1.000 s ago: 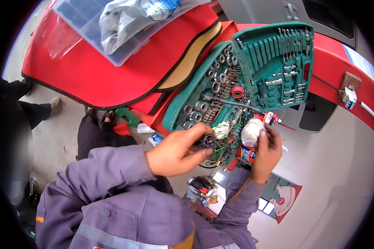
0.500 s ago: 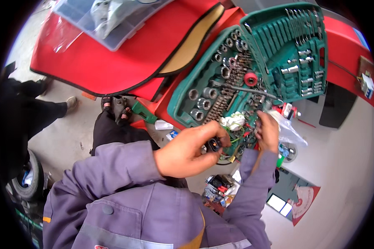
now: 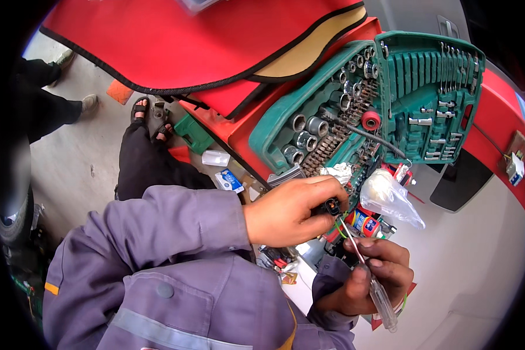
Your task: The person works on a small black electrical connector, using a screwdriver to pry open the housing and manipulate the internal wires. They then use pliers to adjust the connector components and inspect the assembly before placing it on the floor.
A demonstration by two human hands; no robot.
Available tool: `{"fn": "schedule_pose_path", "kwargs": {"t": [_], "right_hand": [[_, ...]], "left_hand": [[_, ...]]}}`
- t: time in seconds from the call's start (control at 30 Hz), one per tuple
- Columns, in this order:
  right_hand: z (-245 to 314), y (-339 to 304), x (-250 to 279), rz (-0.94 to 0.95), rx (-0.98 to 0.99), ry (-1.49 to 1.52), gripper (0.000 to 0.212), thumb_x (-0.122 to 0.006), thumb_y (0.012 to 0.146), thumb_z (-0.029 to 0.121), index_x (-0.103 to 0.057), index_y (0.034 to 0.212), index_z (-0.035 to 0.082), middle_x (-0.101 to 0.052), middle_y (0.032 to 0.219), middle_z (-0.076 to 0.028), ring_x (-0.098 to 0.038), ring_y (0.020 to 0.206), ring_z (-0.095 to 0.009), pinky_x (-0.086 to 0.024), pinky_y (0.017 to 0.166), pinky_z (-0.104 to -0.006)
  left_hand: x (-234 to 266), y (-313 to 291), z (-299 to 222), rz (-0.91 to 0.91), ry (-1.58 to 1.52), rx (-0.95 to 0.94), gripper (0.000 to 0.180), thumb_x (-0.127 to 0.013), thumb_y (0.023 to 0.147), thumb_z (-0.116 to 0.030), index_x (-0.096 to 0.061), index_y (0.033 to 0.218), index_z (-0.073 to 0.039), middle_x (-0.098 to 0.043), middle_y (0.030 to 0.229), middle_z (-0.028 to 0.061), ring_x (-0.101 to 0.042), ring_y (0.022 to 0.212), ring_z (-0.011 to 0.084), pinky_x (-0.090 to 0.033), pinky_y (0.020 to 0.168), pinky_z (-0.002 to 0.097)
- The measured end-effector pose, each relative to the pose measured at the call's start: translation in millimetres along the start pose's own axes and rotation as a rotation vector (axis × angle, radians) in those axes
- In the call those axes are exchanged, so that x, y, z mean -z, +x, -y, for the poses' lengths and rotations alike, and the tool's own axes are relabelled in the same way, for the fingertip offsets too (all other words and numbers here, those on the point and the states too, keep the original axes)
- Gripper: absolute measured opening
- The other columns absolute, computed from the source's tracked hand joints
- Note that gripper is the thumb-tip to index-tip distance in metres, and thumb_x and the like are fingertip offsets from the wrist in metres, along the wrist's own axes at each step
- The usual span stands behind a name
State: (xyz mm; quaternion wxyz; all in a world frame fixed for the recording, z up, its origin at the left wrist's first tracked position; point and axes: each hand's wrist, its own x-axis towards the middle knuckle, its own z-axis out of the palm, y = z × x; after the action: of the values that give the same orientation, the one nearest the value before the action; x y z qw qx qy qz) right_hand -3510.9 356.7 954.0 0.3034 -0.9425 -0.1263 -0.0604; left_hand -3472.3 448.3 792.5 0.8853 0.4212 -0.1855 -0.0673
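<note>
In the middle of the head view, my left hand (image 3: 289, 213) is closed on a small black connector (image 3: 332, 206) held between thumb and fingers. A thin green wire (image 3: 342, 230) shows just beside it. My right hand (image 3: 385, 268), its fingertips darkened, grips a slim screwdriver (image 3: 382, 303) with a clear handle. The screwdriver's shaft points up and left, and its tip is at the connector; whether it enters the connector I cannot tell.
Beyond my hands lies an open green socket set case (image 3: 268, 131) on a red surface, with sockets, bits and wrenches. A clear plastic bag (image 3: 388, 195) and a can (image 3: 363, 223) sit right of it. A red mat (image 3: 186, 55) covers the far left. Another person's legs (image 3: 49, 105) stand at left.
My right hand has come away from the tool case toward me and now holds the screwdriver, its tip at the connector. My left hand has shifted slightly right, still holding the connector.
</note>
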Motion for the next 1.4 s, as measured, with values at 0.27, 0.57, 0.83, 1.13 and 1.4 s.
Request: {"fn": "schedule_pose_path", "kwargs": {"t": [0.27, 0.57, 0.83, 1.13, 1.4], "right_hand": [[10, 20, -1, 0.166, 0.012, -0.275, 0.032, -0.074, 0.073, -0.002, -0.054, 0.097, 0.005, -0.066, 0.088, -0.017, -0.066, 0.072, -0.024, -0.054, 0.060, -0.0321], [12, 19, -6, 0.191, -0.078, -0.368, 0.028, -0.077, 0.077, 0.007, -0.055, 0.095, 0.002, -0.067, 0.080, -0.016, -0.064, 0.061, -0.026, -0.052, 0.055, -0.0343], [3, 0, -22, 0.225, -0.051, -0.255, 0.022, -0.063, 0.095, 0.016, -0.049, 0.098, -0.001, -0.063, 0.084, -0.016, -0.056, 0.061, -0.013, -0.047, 0.059, -0.0271], [-20, -2, -37, 0.137, 0.095, -0.215, 0.025, -0.060, 0.095, 0.021, -0.046, 0.099, 0.001, -0.061, 0.081, -0.016, -0.053, 0.062, -0.015, -0.043, 0.056, -0.0273], [-3, 11, -3, 0.148, 0.008, -0.096, 0.026, -0.068, 0.081, 0.009, -0.050, 0.097, -0.001, -0.066, 0.077, -0.018, -0.064, 0.057, -0.025, -0.053, 0.050, -0.0363]], "left_hand": [[-1, -2, -1, 0.005, 0.002, 0.012, 0.029, -0.058, 0.075, 0.004, -0.059, 0.103, -0.001, -0.057, 0.096, 0.0132, -0.060, 0.093, 0.0306, -0.050, 0.079, 0.0366], [1, 0, -4, 0.051, -0.035, 0.045, 0.026, -0.060, 0.073, 0.003, -0.057, 0.098, -0.001, -0.055, 0.093, 0.0136, -0.058, 0.088, 0.0312, -0.049, 0.076, 0.0372], [-7, 7, -2, -0.081, 0.064, 0.077, 0.028, -0.076, 0.085, -0.017, -0.052, 0.080, -0.004, -0.051, 0.073, 0.0110, -0.052, 0.065, 0.0282, -0.043, 0.058, 0.0373], [-17, 8, -6, -0.189, -0.178, 0.332, 0.033, -0.075, 0.089, -0.018, -0.050, 0.073, -0.003, -0.049, 0.066, 0.0066, -0.045, 0.061, 0.0157, -0.041, 0.056, 0.0319], [-11, 18, -14, -0.186, 0.019, 0.192, 0.031, -0.078, 0.085, -0.014, -0.051, 0.073, -0.004, -0.050, 0.064, 0.0067, -0.046, 0.057, 0.0165, -0.040, 0.052, 0.0316]]}}
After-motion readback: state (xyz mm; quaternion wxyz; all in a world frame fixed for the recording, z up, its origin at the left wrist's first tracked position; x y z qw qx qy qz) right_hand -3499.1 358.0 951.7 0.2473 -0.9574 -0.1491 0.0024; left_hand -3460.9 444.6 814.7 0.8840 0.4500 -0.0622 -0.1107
